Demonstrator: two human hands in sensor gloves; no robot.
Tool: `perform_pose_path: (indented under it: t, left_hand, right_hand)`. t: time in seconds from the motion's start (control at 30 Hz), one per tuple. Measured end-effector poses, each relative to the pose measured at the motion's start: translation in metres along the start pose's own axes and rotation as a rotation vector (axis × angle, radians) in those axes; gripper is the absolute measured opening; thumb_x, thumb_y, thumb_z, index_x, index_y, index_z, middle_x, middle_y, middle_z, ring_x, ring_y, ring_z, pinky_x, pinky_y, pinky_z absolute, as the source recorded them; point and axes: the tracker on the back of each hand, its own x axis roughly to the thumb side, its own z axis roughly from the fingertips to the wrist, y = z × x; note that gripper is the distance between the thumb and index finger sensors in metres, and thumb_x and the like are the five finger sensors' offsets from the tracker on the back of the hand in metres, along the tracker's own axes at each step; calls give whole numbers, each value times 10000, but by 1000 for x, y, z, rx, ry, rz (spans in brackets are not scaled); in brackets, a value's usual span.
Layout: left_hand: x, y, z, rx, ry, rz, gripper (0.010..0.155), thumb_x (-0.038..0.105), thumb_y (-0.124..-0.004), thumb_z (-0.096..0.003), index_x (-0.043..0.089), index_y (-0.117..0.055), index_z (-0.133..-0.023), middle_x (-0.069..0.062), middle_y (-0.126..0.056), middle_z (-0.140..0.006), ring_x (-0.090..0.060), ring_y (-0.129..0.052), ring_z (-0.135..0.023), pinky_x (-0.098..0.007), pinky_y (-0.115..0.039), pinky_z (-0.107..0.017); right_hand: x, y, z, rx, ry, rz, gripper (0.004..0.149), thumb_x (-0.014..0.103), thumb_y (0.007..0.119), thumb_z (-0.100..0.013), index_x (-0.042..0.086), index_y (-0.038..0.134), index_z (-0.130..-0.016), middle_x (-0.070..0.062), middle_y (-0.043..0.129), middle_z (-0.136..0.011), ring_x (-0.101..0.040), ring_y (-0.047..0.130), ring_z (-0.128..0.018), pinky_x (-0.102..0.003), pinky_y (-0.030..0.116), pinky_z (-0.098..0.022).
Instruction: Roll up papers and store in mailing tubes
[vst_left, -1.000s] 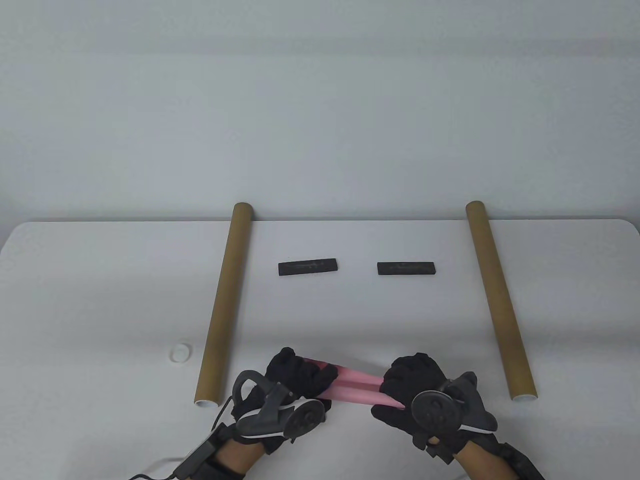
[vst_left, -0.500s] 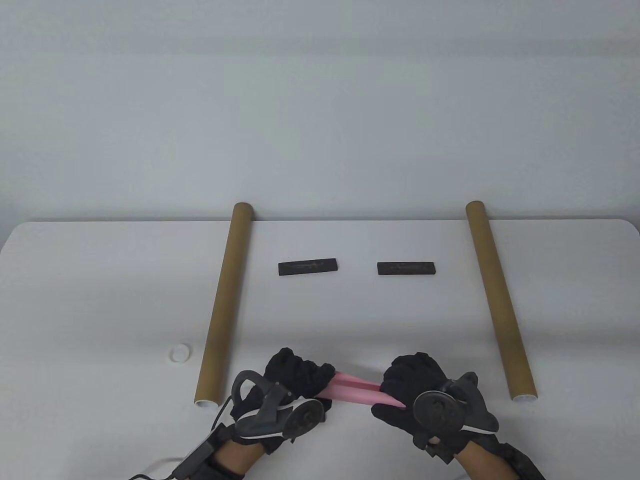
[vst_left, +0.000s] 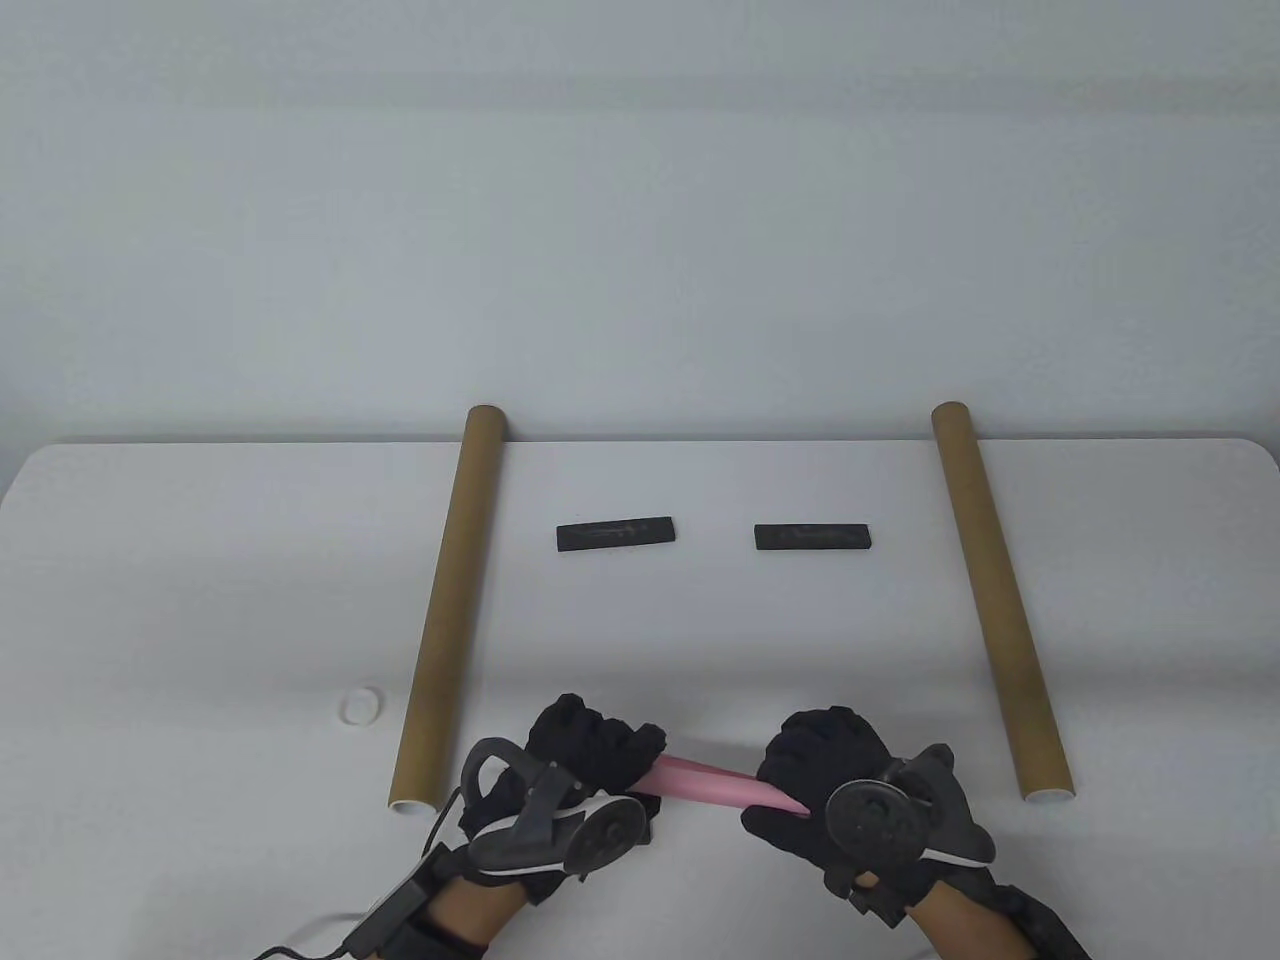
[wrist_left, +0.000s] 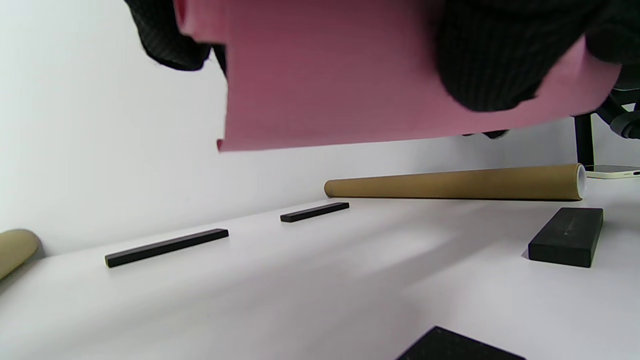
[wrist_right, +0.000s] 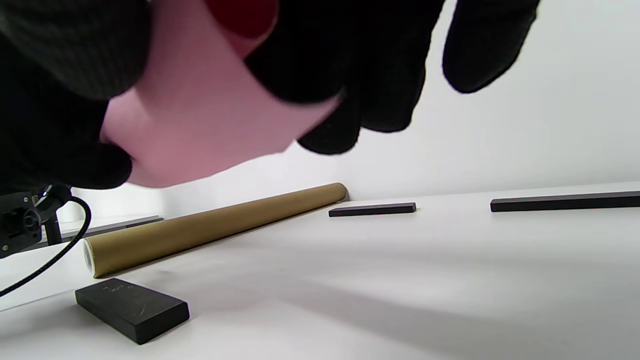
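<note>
Where the white tabletop (vst_left: 200, 600) meets a plain pale wall, two black bars (vst_left: 615, 534) lie between two brown mailing tubes (vst_left: 445, 605), well apart. Near the front edge, the left hand (vst_left: 590, 765) and right hand (vst_left: 825, 775) each grip one end of a rolled pink paper (vst_left: 705, 782), held above the surface. What the tubes contain cannot be told.
</note>
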Motion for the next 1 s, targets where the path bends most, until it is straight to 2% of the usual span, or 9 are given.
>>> perform_pose_path:
  t: [0.07,0.13,0.27,0.37,0.47,0.57,0.73,0.83,1.0]
  left_hand:
    - [-3,-1,0,-12,6,20,655,681,-764,-339,301,-812,-871,95,-1014,-591,-101,-1068,-507,-466,-753,-673]
    - [-5,-2,-1,-30,16,44,660,684,-759,-338,297,-817,-869,95,-1019,-579,-101,-1071,-493,-466,-755,-673]
    - [0,0,1,-6,0,-10,689,652,-789,-354,319,-712,-952,45,-908,-838,-169,-988,-745,-494,-698,-699]
    - [3,2,1,15,-9,-28,658,631,-796,-363,318,-726,-937,59,-923,-801,-148,-1004,-709,-488,-713,-690]
    - [0,3,0,4,4,-4,660,673,-766,-347,308,-781,-897,87,-990,-654,-105,-1055,-566,-471,-754,-671]
    - [-4,1,-1,-23,16,39,676,686,-749,-340,298,-792,-891,94,-1012,-592,-94,-1069,-503,-464,-771,-663]
    - [0,1,1,-5,-6,-13,675,651,-782,-357,326,-718,-945,68,-934,-813,-166,-1000,-742,-487,-708,-698]
    - [1,3,0,4,-12,-14,641,657,-780,-355,329,-768,-905,95,-980,-688,-130,-1029,-653,-473,-727,-686]
    - [-4,-3,-2,-46,11,52,653,682,-752,-342,303,-814,-871,101,-1019,-578,-106,-1069,-533,-463,-758,-673]
  right_hand:
    - [2,-1,1,-21,-8,43,668,610,836,-425,186,816,-940,-100,818,-1002,-450,796,-966,-701,645,-696]
    - [4,-2,1,-32,-21,68,608,539,868,-443,221,794,-957,-91,791,-1026,-450,765,-993,-704,626,-708]
    - [3,-2,0,-12,-13,36,557,596,815,-440,194,923,-809,-80,920,-898,-422,862,-924,-695,666,-687]
    - [0,0,-1,6,-4,-19,589,646,767,-427,177,980,-714,-81,983,-809,-415,923,-858,-690,691,-668]
    - [0,-2,1,-32,-3,-4,638,640,810,-416,185,895,-855,-92,891,-931,-429,861,-919,-691,674,-684]
    - [4,-4,3,-67,-24,60,636,552,878,-431,218,790,-965,-78,804,-1016,-431,787,-983,-699,636,-710]
    - [6,-4,1,-40,-31,65,556,609,817,-433,202,930,-794,-67,932,-883,-406,885,-908,-686,679,-687]
    - [6,-3,1,-24,-27,12,597,654,768,-422,181,975,-722,-76,979,-818,-410,924,-859,-685,699,-669]
    - [8,-5,3,-48,-47,68,624,559,856,-440,207,801,-952,-88,798,-1021,-441,770,-993,-702,631,-710]
